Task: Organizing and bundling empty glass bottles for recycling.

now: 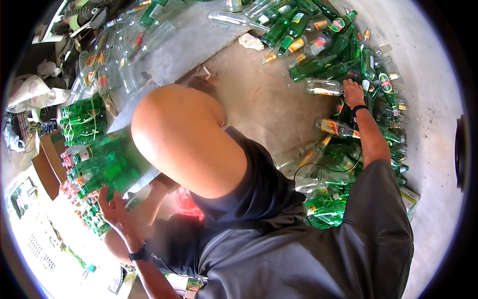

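Observation:
My right hand (353,93) reaches into the bottle pile on the right. Its fingers are closed round one end of a clear glass bottle (323,87) with a pale label, which lies on its side. Just below it, another clear bottle (334,127) bears an orange and yellow label. On the left, my left hand (116,213) holds nothing that shows, its fingers bent and apart. Close above those fingertips lie several green bottles (110,172), grouped side by side and partly blurred. Further up stands a bundle of green bottles (83,121) bound with pale string.
Green and clear bottles (311,67) heap along the pale wall (428,99). More clear bottles (127,72) lie at the upper left. A cardboard flap (49,162) stands at the left, and a whitish stone (250,41) rests on the floor (254,89). My raised knee fills the middle.

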`<act>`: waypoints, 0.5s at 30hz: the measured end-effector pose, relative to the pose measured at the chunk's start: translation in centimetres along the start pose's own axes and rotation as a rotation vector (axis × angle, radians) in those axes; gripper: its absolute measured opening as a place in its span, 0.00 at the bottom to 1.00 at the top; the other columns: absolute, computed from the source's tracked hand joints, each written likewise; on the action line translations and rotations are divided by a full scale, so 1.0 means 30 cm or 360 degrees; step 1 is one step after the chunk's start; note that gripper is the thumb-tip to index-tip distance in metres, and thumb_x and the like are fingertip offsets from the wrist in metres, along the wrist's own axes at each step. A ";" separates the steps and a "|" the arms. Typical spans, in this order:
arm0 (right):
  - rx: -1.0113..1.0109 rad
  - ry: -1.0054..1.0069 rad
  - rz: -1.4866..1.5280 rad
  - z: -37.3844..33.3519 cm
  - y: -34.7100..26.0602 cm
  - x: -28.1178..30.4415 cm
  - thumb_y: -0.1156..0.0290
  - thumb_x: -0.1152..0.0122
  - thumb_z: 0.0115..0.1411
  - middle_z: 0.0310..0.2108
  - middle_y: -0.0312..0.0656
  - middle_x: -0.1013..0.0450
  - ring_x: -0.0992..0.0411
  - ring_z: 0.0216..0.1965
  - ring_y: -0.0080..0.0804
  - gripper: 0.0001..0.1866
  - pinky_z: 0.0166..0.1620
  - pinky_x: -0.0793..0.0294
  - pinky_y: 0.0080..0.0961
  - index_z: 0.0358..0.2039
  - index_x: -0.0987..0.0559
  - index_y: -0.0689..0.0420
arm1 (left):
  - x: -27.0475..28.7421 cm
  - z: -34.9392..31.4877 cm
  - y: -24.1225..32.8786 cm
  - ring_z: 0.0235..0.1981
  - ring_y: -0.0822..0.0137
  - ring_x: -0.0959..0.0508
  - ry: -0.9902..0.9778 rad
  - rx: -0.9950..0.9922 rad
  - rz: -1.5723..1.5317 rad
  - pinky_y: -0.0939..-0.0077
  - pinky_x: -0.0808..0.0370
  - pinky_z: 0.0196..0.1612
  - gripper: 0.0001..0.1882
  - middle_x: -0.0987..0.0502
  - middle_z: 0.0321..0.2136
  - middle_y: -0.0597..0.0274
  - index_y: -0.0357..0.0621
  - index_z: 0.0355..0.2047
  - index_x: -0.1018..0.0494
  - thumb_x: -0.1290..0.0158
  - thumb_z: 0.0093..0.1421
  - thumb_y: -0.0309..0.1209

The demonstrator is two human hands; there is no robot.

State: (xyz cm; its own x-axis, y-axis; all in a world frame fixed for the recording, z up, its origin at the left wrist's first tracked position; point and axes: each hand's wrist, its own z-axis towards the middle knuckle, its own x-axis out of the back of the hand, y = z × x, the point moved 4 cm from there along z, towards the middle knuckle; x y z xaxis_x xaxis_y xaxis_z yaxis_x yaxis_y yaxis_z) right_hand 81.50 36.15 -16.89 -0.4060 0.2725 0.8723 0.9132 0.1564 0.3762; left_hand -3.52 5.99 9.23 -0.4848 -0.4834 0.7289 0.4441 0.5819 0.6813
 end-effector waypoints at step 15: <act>0.0497 -0.0036 0.0443 -0.251 -0.143 0.246 0.72 0.37 0.61 0.40 0.56 0.30 0.27 0.45 0.61 0.16 0.44 0.24 0.49 0.44 0.32 0.63 | -0.048 -0.056 0.081 0.43 0.64 0.15 -0.0331 0.0118 0.0069 0.75 0.18 0.38 0.26 0.27 0.63 0.52 0.36 0.66 0.32 0.43 0.69 0.26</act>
State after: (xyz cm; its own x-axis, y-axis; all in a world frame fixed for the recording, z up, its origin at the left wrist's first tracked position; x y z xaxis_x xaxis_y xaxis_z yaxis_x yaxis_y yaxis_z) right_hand 74.86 30.35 -9.72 -0.1487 0.3655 0.9188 0.9355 0.3532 0.0109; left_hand -0.49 7.00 9.94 -0.6147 -0.3159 0.7228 0.4153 0.6493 0.6370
